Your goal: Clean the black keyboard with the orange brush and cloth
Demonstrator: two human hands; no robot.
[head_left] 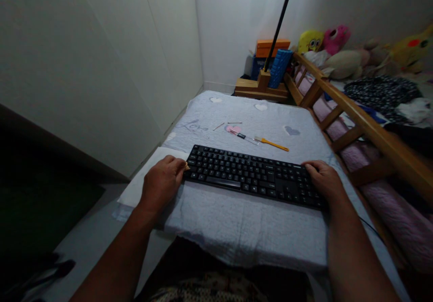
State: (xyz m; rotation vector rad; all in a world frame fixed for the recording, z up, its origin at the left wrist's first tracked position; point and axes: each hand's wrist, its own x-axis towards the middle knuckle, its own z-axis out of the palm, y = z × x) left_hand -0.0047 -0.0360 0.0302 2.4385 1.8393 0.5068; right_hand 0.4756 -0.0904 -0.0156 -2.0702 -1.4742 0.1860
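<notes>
A black keyboard [250, 173] lies across the cloth-covered table, tilted slightly down to the right. At its left end, my left hand [164, 178] has its fingers pinched on a small tan item [186, 167], too small to make out. My right hand [323, 178] rests at the keyboard's right end, thumb on its top edge and fingers around the side. Beyond the keyboard lie a yellow-handled brush [274, 145], a slim tool with a black band [241, 135] and two thin white sticks, one slanted [218, 126] and one level [234, 122].
White paper or cloth [137, 185] lies under my left hand. A wooden bed rail [368, 112] runs along the right side. Behind the table stand a wooden base [264, 83] with a black pole, a blue roller [280, 67] and an orange box [270, 47].
</notes>
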